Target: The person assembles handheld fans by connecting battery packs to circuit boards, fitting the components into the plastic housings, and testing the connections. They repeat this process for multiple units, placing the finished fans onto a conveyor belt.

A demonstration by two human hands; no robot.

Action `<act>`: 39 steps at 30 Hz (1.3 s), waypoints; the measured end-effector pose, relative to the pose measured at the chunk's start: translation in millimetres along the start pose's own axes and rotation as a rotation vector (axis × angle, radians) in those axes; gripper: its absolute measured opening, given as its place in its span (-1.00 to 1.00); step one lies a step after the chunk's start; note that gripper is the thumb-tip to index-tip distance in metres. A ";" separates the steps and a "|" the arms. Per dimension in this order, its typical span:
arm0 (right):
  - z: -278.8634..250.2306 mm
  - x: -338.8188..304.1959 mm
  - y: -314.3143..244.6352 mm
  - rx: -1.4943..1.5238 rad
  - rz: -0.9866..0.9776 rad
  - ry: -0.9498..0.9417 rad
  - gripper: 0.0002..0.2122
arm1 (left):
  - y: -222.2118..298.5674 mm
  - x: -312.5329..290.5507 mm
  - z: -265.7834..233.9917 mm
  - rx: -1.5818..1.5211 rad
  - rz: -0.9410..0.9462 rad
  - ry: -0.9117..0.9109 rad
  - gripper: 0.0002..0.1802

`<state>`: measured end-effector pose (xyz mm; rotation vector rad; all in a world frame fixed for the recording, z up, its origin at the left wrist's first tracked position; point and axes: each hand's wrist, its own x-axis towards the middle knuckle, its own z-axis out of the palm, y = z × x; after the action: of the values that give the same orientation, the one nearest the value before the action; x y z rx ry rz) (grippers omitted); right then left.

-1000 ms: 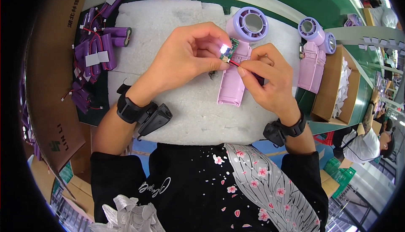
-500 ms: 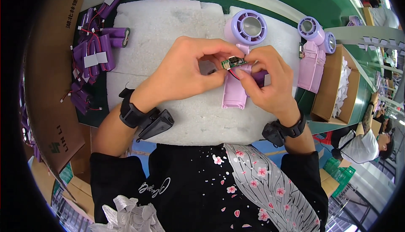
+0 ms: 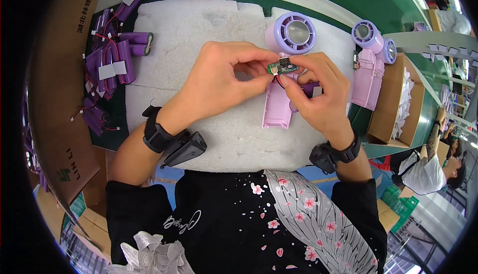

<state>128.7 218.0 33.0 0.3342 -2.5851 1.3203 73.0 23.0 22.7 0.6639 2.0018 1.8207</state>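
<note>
A small green circuit board (image 3: pixel 274 68) with a dark display piece and a white connector is held between my two hands. The fingertips of my left hand (image 3: pixel 214 77) are closed at its left end. My right hand (image 3: pixel 324 97) pinches its right end between thumb and fingers. Red and black wires (image 3: pixel 280 81) run down from the connector toward my right thumb. Partly hidden behind my right fingers is a purple battery (image 3: pixel 310 89). Beneath my hands lies a pink handheld fan with a lilac round head (image 3: pixel 269 37) and an opened handle (image 3: pixel 276 109).
White foam padding (image 3: pixel 199 25) covers the work surface. Several purple batteries with wires (image 3: pixel 127 60) are piled at left beside a cardboard box (image 3: pixel 59 89). More pink fan parts (image 3: pixel 368 77) lie at right, near a carton of white pieces (image 3: pixel 388 104). A person (image 3: pixel 423 174) is further right.
The circuit board has moved slightly right and up and turned, so its display face shows more. More of the purple battery shows behind my right hand.
</note>
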 end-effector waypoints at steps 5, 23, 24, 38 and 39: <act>0.8 0.9 1.2 0.000 -0.003 0.009 -0.67 | -3.8 -1.2 1.7 -0.008 0.031 0.034 -0.75; 0.4 0.3 3.8 -0.025 -0.052 0.023 -0.63 | -2.2 -2.0 -1.7 0.297 0.249 0.002 -0.73; 0.2 0.5 3.7 -0.032 -0.057 0.022 -0.63 | -2.3 -1.7 -1.8 0.308 0.267 0.005 -0.73; 0.3 0.9 -3.5 -0.026 0.049 0.023 -0.71 | -0.1 0.3 -3.3 0.130 0.092 -0.053 -0.72; -0.2 0.2 -3.7 -0.014 0.059 0.025 -0.73 | -0.5 0.8 -3.6 0.101 0.067 -0.077 -0.69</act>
<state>129.6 216.0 36.0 0.2394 -2.6013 1.3163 70.3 20.5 22.7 0.8276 2.0539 1.7124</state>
